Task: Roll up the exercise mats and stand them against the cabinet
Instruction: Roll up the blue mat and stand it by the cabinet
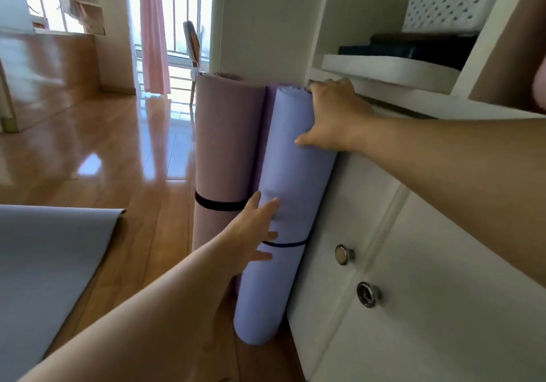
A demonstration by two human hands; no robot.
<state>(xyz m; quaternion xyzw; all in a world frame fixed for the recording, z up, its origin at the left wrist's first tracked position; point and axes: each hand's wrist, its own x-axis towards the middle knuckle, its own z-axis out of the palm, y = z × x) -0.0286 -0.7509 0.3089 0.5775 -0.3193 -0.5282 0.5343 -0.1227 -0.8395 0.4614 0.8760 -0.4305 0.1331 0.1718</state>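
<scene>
Lilac mat (291, 192) is stood tilted against the cabinet (384, 308), just beside the upright pink mat (227, 145); its top is gripped by the right hand (334, 116), fingers curled round the end, while the left hand (251, 234) is pressed on lower down, fingers straight and spread. Base should be pushed in closer before release, or a slide is likely. Right fingertips are hidden behind the roll; the unrolled grey mat (44, 263) is cut off at left.

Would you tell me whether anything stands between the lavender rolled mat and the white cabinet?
Nothing visible does: the lavender mat leans against the cabinet front, with the right hand gripping its top and the left hand flat on its middle.
</scene>
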